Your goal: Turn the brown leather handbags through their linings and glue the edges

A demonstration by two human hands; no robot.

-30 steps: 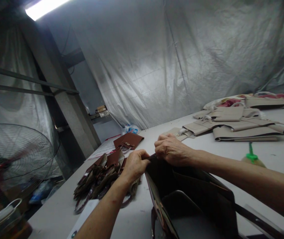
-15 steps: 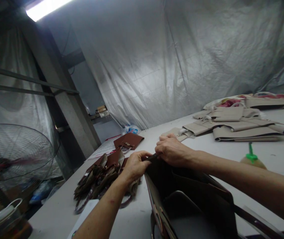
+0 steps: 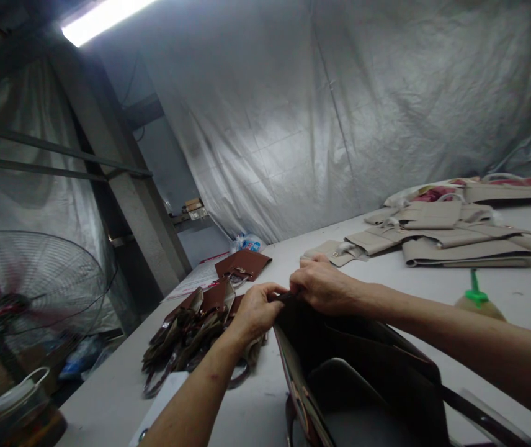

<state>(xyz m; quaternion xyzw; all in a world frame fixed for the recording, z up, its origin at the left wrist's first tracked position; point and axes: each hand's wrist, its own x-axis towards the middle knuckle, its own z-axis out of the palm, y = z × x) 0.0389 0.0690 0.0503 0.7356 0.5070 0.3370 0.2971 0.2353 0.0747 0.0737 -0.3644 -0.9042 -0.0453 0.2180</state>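
A dark handbag (image 3: 363,366) stands upright in front of me, its mouth gaping toward me and its inside dark. My left hand (image 3: 258,308) pinches the far top edge of the bag between thumb and fingers. Right beside it, my right hand (image 3: 324,287) is closed on the same edge, knuckles up. The two hands nearly touch. A handle strap hangs at the bag's lower right. The fingertips of my right hand are hidden behind its own knuckles.
Brown bag parts (image 3: 195,329) are heaped on the white table (image 3: 102,391) at left. Beige bag pieces (image 3: 461,242) are stacked at right, behind a green-capped glue bottle (image 3: 479,301). At left are a fan (image 3: 28,292) and a lidded jug (image 3: 21,413).
Both hands keep their grip on the bag's edge, with hardly any movement. The whole view has shifted slightly.
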